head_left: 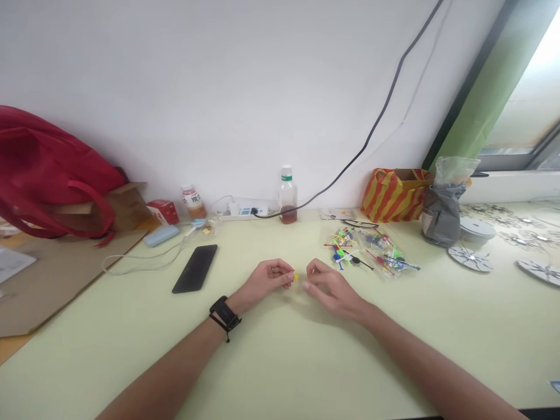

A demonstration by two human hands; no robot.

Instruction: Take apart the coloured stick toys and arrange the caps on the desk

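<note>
Between the thumb and fingertips of my left hand (270,278) is a small yellow piece (296,277), too small to make out in detail. Just right of it, my right hand (330,287) hovers with curled fingers, a gap showing between thumb and forefinger, and nothing seen in it. Both hands are over the pale green table (280,361). Beyond my right hand lies a loose pile of colourful plastic parts (343,245), beside clear bags of similar parts (389,254).
A black phone (195,269) lies left of my hands. Behind stand a bottle of brown liquid (287,201) and a power strip (245,210) with a black cable. A striped bag (394,192), a grey bag (441,216) and slotted discs (470,258) are at right; a red backpack (52,169) is at left.
</note>
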